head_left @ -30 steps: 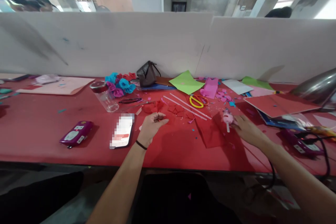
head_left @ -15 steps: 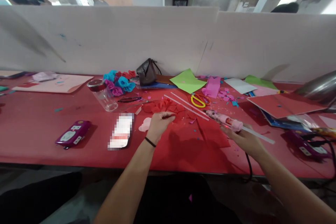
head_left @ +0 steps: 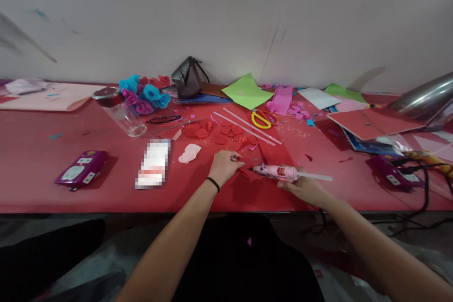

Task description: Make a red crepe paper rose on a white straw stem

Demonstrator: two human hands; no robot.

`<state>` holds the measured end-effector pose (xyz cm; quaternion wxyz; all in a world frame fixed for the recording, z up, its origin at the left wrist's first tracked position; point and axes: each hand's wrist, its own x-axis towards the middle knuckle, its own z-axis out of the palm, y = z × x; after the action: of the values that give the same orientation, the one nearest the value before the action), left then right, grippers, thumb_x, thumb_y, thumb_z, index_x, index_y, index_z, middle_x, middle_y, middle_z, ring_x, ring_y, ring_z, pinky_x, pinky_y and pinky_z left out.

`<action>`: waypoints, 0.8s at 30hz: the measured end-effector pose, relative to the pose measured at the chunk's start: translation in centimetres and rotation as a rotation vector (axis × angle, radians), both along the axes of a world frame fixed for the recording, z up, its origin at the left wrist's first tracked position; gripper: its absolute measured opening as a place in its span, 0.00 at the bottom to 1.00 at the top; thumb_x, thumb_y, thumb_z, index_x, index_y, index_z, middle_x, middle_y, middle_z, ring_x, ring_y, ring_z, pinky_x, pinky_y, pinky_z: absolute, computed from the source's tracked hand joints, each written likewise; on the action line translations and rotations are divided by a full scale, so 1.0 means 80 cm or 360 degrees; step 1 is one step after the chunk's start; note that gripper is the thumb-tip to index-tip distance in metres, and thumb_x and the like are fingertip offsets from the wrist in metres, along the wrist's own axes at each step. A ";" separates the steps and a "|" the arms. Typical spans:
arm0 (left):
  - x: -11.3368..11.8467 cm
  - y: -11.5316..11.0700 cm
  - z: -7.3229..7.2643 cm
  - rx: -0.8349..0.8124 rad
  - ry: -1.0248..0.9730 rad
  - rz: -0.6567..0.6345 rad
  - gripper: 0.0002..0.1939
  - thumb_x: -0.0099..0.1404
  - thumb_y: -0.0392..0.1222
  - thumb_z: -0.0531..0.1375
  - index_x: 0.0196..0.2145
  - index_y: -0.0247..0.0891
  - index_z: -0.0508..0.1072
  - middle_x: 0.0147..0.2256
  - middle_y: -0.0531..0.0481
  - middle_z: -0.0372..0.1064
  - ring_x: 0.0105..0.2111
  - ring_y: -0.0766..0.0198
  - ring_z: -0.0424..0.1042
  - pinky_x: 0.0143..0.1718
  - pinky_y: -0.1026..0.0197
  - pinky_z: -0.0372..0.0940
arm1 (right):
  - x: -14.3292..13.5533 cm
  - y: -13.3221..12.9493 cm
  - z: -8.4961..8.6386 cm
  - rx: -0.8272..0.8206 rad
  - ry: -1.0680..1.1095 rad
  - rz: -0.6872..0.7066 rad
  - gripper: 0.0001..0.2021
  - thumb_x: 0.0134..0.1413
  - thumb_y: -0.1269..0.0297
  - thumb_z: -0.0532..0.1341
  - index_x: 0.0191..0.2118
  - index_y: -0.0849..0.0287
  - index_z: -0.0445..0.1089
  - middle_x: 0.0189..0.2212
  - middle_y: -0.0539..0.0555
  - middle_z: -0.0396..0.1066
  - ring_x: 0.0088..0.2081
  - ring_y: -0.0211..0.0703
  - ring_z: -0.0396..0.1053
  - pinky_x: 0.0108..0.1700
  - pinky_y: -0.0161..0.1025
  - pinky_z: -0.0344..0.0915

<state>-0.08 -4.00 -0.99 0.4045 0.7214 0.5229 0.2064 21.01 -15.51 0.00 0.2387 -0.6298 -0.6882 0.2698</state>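
Note:
My left hand (head_left: pixel 225 166) is closed in a pinch above the red paper near the table's front. A small red paper piece seems to be at its fingertips, hard to tell from the red behind it. My right hand (head_left: pixel 306 188) is wrapped round a pink hot glue gun (head_left: pixel 279 172), its nozzle pointing left toward the pinched fingers, a short gap apart. A clear glue stick (head_left: pixel 316 176) juts from the gun's back end. Beyond my hands lie several cut red paper petals (head_left: pixel 231 133) and two loose glue sticks (head_left: pixel 247 125).
Yellow-handled scissors (head_left: pixel 261 120) lie behind the glue sticks. To the left are a phone (head_left: pixel 153 164), a purple power strip (head_left: pixel 82 169), a glass jar (head_left: pixel 125 120) and paper flowers (head_left: pixel 150 94). A second purple power strip (head_left: pixel 398 172) with cords sits right. A white partition (head_left: pixel 212 14) stands behind.
My right hand has brought the glue gun left and nearer, close to my left fingertips. My left hand has drawn back from the petals toward the front edge. The view has tilted down.

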 end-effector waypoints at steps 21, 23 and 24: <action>-0.001 -0.004 -0.004 0.0012 -0.0049 -0.0001 0.09 0.51 0.37 0.66 0.33 0.38 0.78 0.31 0.49 0.77 0.33 0.63 0.74 0.36 0.65 0.66 | 0.004 -0.012 0.026 -0.0027 -0.0154 0.0071 0.13 0.52 0.54 0.57 0.24 0.57 0.63 0.22 0.50 0.68 0.23 0.39 0.63 0.26 0.35 0.59; 0.000 -0.003 -0.006 0.0024 -0.0050 -0.0015 0.09 0.51 0.37 0.66 0.33 0.38 0.78 0.32 0.49 0.77 0.33 0.63 0.74 0.36 0.65 0.66 | 0.002 -0.009 0.023 0.0018 -0.0163 0.0054 0.12 0.52 0.55 0.57 0.26 0.57 0.65 0.23 0.50 0.69 0.24 0.39 0.64 0.26 0.35 0.60; 0.000 -0.003 -0.007 0.0031 -0.0045 -0.0021 0.10 0.51 0.37 0.65 0.34 0.38 0.78 0.32 0.49 0.77 0.33 0.63 0.74 0.37 0.65 0.66 | 0.001 -0.007 0.020 0.0035 -0.0170 0.0056 0.11 0.52 0.55 0.57 0.27 0.57 0.66 0.24 0.50 0.69 0.24 0.39 0.64 0.27 0.35 0.60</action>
<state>-0.10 -4.26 -1.54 0.4062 0.7258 0.5102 0.2191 21.12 -16.07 1.60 0.2037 -0.6285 -0.7137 0.2324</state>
